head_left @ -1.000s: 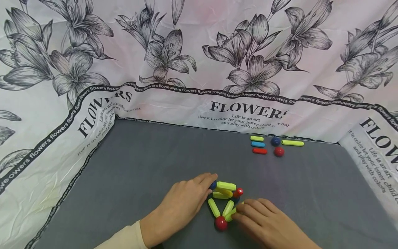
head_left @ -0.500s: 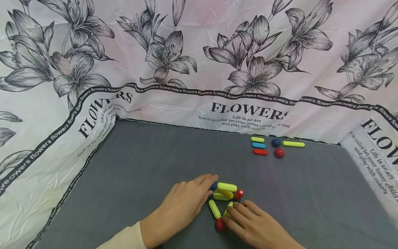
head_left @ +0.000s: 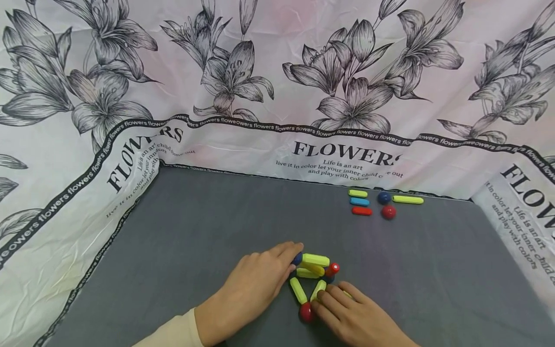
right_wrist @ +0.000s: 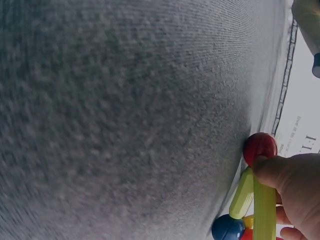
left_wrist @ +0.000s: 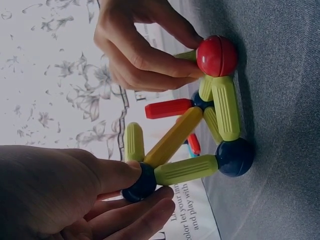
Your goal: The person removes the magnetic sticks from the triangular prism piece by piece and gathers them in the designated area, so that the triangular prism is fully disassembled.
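Observation:
A small frame of magnetic rods and balls stands on the grey cloth. My left hand [head_left: 256,284] pinches its raised dark blue ball [left_wrist: 140,182] between thumb and fingers. From that ball run a yellow rod [left_wrist: 175,136] and two green rods. My right hand [head_left: 353,311] pinches a green rod [right_wrist: 264,212] whose end meets the red ball [left_wrist: 217,56] at the frame's near corner. Two lower green rods also join this red ball. A red rod [left_wrist: 167,108] sticks up from a blue ball at the base. The right fingers hide most of the held rod in the head view.
At the back right lie loose pieces: a short green rod [head_left: 358,193], a blue rod [head_left: 359,202], a red rod [head_left: 362,211], a blue ball [head_left: 384,197], a red ball [head_left: 389,212] and a long green rod [head_left: 408,199]. A flowered cloth [head_left: 243,149] borders the surface.
My right hand has moved slightly left with its green rod, closer in against the red ball, which has shifted a little left. My left hand stays on the blue ball.

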### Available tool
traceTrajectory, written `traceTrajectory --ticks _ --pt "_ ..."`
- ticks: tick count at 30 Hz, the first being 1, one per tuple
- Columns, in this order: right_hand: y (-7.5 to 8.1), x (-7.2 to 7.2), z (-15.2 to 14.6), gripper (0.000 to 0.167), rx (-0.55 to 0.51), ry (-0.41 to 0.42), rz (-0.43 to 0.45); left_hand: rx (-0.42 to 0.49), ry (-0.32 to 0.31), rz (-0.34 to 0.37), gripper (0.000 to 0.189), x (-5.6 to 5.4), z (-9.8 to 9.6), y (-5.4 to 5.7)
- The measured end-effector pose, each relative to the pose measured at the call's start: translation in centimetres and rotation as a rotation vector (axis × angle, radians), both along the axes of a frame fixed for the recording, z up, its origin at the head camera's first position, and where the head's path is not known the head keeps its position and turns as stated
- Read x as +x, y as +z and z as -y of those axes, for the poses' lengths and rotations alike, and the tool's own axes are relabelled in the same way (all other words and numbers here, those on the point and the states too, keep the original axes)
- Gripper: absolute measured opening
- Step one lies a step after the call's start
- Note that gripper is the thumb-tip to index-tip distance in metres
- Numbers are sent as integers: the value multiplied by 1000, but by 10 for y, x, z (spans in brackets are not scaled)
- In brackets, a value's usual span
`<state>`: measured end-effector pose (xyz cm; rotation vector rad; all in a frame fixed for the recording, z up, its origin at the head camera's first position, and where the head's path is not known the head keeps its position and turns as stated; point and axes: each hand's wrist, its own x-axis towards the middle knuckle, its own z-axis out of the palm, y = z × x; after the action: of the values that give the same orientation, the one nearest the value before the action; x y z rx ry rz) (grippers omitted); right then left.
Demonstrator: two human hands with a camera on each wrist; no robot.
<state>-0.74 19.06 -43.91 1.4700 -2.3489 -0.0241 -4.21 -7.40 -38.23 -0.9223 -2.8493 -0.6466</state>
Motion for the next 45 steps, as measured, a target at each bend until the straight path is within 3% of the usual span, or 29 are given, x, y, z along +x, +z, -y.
traceTrajectory --ticks 6,16,22,29,35,41,45 --pt "1 1 0 50 -1 -22 12 7 -4 -20 39 0 1 1" --pt "2 1 1 39 72 -41 63 11 0 -2 39 0 1 2" --pt "2 3 3 27 32 -57 74 17 0 -2 39 0 1 1" --pt "3 6 6 31 -25 -109 175 16 -2 -4 38 0 1 -1" --pt "3 5 3 30 -43 -104 184 11 -1 8 38 1 1 -1" --pt "16 1 -5 30 -161 -97 302 10 2 -22 38 0 1 0" --pt "32 2 -13 32 -228 -153 426 7 -1 -23 39 -1 1 0"
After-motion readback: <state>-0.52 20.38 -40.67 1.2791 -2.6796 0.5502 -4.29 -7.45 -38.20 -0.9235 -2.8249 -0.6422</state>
